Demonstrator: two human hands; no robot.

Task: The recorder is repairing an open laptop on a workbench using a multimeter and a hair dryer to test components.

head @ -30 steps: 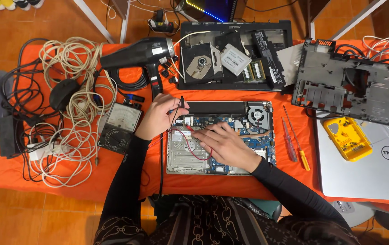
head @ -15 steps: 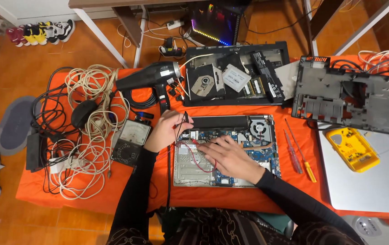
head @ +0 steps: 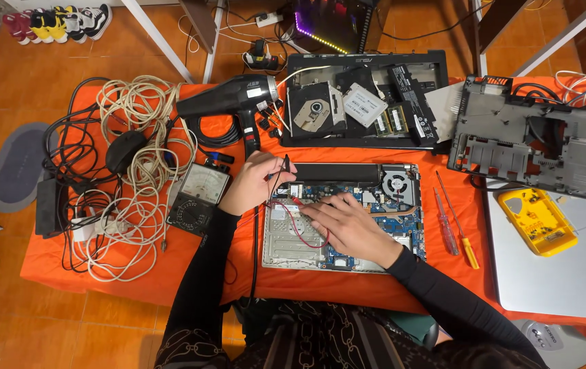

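While an opened silver laptop base with its green circuit board lies exposed at the middle of the orange-covered desk, the left hand has its fingers clamped on a thin black test probe held over the board's upper left corner. The right hand rests on the board, fingers together on a red probe, its red lead curling beneath. A black analogue multimeter sits just left, near a black hair dryer.
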